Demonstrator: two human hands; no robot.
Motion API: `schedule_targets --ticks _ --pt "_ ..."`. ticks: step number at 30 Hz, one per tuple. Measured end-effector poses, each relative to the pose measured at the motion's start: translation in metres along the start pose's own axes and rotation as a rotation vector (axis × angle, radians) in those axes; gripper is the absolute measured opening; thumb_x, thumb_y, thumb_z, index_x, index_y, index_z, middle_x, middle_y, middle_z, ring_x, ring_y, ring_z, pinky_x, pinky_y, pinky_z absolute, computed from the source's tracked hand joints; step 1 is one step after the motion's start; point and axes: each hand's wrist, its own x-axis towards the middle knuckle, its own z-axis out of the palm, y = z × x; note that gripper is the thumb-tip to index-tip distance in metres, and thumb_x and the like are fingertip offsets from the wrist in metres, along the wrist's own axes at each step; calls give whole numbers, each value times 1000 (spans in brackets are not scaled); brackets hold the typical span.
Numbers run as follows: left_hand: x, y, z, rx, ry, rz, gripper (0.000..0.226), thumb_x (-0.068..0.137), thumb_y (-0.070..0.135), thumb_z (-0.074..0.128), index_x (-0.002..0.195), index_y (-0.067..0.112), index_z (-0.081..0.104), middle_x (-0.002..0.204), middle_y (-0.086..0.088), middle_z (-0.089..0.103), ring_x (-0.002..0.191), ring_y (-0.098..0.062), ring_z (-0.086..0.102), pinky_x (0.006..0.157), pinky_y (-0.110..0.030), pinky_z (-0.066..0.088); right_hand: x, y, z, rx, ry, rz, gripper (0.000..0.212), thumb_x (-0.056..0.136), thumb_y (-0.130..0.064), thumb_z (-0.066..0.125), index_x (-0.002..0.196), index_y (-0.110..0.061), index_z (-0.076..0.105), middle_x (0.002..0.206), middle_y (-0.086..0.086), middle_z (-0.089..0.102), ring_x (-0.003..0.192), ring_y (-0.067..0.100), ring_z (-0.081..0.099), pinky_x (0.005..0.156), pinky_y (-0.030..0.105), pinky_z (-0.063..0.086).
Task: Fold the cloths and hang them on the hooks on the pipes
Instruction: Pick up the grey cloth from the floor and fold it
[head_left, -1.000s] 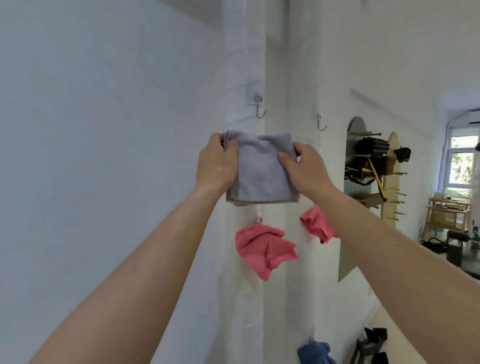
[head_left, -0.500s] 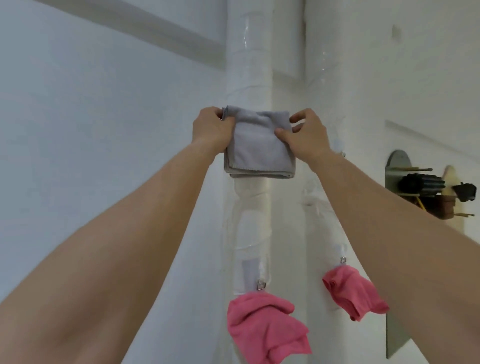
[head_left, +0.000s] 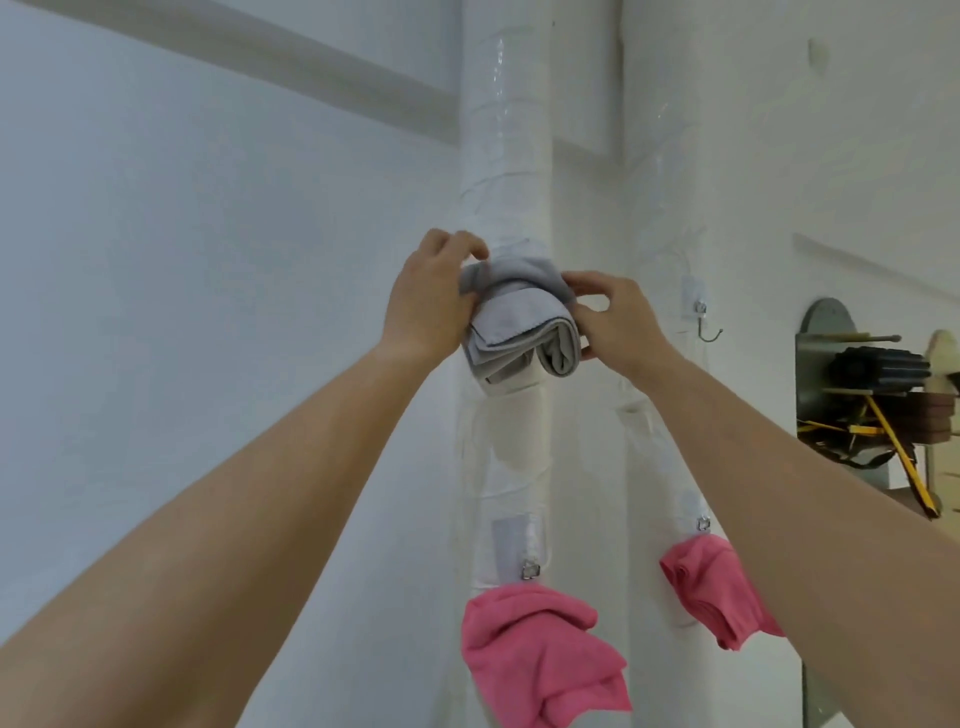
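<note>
A folded grey cloth (head_left: 519, 327) is pressed against the left white pipe (head_left: 506, 156) at about head height. My left hand (head_left: 431, 301) grips its upper left side and my right hand (head_left: 618, 322) pinches its right side; the cloth is bunched between them. The hook behind the cloth is hidden. An empty metal hook (head_left: 705, 325) sticks out of the right pipe (head_left: 660, 208) just right of my right hand. Lower down, one pink cloth (head_left: 540, 654) hangs on the left pipe and another pink cloth (head_left: 717, 587) on the right pipe.
A plain white wall (head_left: 208, 260) fills the left side. At the right edge a wall rack (head_left: 872, 395) with pegs holds dark rolls and yellow-handled tools, past my right forearm.
The grey cloth has gone from flat and square to bunched and curled against the left pipe. Both hands have closed in on it, and the empty hook on the right pipe now shows.
</note>
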Motion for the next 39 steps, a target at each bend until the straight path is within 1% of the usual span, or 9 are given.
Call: schedule_targets --ticks 4,7,11,15,21,26,29,33,39 --pt "-3 9 -1 -76 -84 -5 22 95 22 56 109 25 72 110 2 67 100 -17 62 89 -30 49 -7 -9 -4 211 -164 157 26 97 -29 57 121 -23 65 105 0 70 70 16 69 62 36 61" --pt "-7 18 -3 -177 -158 -47 31 97 43 52 121 31 67 116 6 66 106 -15 60 95 -34 48 -9 -6 -6 128 -228 64 42 87 -32 74 127 -25 62 110 1 68 89 17 71 65 36 62" --pt "-16 17 3 -14 -255 66 43 90 50 58 128 29 61 111 5 63 100 -15 58 89 -34 49 -11 3 -3 1 -222 -31 47 76 -24 84 117 -29 64 102 4 67 76 12 70 54 26 57" --pt "-20 12 9 35 -265 100 43 91 55 53 123 28 62 102 6 58 92 -15 56 83 -38 50 -11 12 -3 -169 -192 -71 38 74 -39 83 107 -29 69 91 -1 70 78 24 70 68 40 59" --pt "-9 13 9 259 -308 175 40 94 59 42 114 31 63 100 6 54 96 -15 46 83 -41 48 7 1 -12 -370 -202 -270 87 64 -38 88 140 -27 45 127 -1 53 105 15 59 89 31 51" --pt "-12 12 10 162 -278 158 37 95 47 50 121 25 64 118 5 51 109 -13 39 92 -31 42 12 7 1 -447 -187 -303 66 66 -57 77 123 -26 63 102 5 59 94 21 58 86 43 51" --pt "-14 13 14 59 -201 195 40 95 35 54 133 23 54 127 3 52 112 -13 49 93 -28 43 12 3 5 -466 -156 -280 48 74 -48 78 106 -15 68 93 6 62 84 22 58 77 40 49" --pt "-9 8 22 30 -172 190 32 94 32 51 123 26 62 116 8 62 106 -13 56 93 -31 45 15 7 9 -427 -132 -225 39 75 -50 76 88 -15 64 77 -4 59 72 18 55 61 30 42" --pt "-7 13 23 126 -211 92 32 98 38 46 126 33 62 121 8 54 112 -17 43 93 -28 39 8 9 18 -445 -98 -176 45 78 -57 69 106 -22 63 95 0 60 82 20 60 70 34 49"
